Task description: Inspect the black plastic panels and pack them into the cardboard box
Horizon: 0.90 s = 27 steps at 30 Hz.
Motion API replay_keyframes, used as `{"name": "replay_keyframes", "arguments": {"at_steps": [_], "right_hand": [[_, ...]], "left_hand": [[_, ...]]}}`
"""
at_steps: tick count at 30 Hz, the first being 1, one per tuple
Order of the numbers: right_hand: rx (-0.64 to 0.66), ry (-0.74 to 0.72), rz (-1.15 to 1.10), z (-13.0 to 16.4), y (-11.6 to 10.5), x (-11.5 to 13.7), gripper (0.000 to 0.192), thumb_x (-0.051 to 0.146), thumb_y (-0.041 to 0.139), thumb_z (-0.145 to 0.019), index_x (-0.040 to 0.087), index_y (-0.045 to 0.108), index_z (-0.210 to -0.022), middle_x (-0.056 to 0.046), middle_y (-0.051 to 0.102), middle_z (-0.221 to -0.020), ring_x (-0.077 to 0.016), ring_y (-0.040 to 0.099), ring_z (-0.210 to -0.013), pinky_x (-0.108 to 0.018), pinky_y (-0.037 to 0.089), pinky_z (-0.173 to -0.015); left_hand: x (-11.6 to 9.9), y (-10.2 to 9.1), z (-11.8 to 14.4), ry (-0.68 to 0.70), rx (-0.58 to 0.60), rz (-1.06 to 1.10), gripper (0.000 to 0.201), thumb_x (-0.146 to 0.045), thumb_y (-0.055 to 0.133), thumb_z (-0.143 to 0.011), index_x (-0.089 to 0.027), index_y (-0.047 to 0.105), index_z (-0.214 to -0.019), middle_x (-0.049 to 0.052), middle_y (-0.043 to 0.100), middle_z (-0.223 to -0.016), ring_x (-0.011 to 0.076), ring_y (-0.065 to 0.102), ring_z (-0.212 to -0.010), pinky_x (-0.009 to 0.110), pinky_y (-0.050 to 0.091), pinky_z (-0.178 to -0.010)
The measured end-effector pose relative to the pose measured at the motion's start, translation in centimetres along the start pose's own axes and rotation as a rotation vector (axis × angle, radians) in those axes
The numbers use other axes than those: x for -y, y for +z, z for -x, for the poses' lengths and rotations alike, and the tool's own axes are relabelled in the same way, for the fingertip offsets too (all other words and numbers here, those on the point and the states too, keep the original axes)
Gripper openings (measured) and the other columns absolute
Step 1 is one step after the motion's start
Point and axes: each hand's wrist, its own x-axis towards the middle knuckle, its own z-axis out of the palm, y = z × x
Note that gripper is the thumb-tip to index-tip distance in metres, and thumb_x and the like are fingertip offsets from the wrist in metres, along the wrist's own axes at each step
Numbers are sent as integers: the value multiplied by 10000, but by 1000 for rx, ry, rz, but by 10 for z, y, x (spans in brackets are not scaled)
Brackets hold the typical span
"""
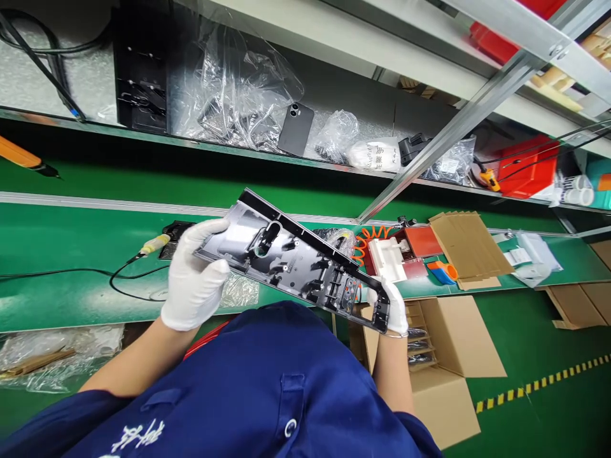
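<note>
A long black plastic housing (298,264) is held up in front of my chest, its ribbed inner side facing me. It slants down from left to right and has an oval opening near its left part. My left hand (193,277), in a white glove, grips the left end with the thumb at the lower edge. At the right end my right hand (394,305), also gloved in white, is closed round the frame; some of its fingers are hidden behind it.
Below right stands an open cardboard box (443,375) with dividers. Along the green bench (86,254) lie a cable with a yellow connector (155,244), an orange coiled hose (375,238) and flat cardboard (470,248). The shelf above holds plastic bags (238,95) and a phone (296,130).
</note>
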Motion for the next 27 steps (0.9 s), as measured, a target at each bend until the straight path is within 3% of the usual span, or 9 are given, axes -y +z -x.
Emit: {"name": "replay_keyframes", "arguments": {"at_steps": [2,6,9,13,16,19,24,27], "right_hand": [[-3,115,-137,0,1,-4,443,663,686,-761,223,670,-809,7,515,-517,-153,472,-441,-303,405,-432],[-44,191,-159,-2,-1,-7,389,570,713,-721,203,642,-830,16,543,-556,-143,468,-478,-295,398,-457],[-59,239,-182,-2,-2,-8,342,529,721,-728,204,635,-793,21,534,-552,-132,441,-470,-282,368,-445],[36,271,-226,-2,-2,-6,401,594,658,-798,195,662,-768,8,506,-511,-131,408,-442,-277,310,-404],[48,195,-158,0,-4,-3,412,611,644,-801,204,655,-740,-2,512,-515,-138,427,-440,-288,349,-410],[8,91,-16,3,-7,1,413,609,604,-850,212,694,-787,-24,556,-555,-167,488,-464,-324,435,-435],[-12,26,57,13,-12,11,485,628,543,-913,193,748,-849,-39,572,-562,-190,560,-516,-345,514,-501],[-34,-81,119,18,-12,20,514,639,535,-920,179,759,-881,-67,625,-632,-202,615,-599,-349,549,-569]], "left_hand": [[-1,1,0,13,8,1,553,-506,950,-577,-310,796,-1072,-5,710,-1054,120,669,-959,176,561,-886],[-3,5,0,50,44,1,523,-499,945,-596,-296,798,-1054,-2,697,-992,105,654,-874,157,574,-792],[-7,9,0,87,69,-10,472,-494,927,-632,-292,792,-1036,4,683,-939,121,642,-778,210,607,-710],[-12,13,0,82,71,-26,452,-518,917,-634,-290,778,-999,-3,653,-853,134,594,-620,310,634,-636],[-12,13,-2,70,32,-24,492,-548,936,-578,-280,781,-961,-4,662,-858,132,601,-656,274,606,-622],[-9,12,-6,96,-14,-4,504,-567,944,-549,-264,788,-921,-6,668,-849,132,618,-747,241,596,-721],[-6,15,-13,168,-85,-39,414,-612,874,-643,-283,792,-881,-16,637,-829,156,580,-781,313,565,-957],[-8,19,-17,144,-153,-41,275,-498,882,-656,-283,781,-794,-23,617,-801,150,571,-784,308,549,-973]]}}
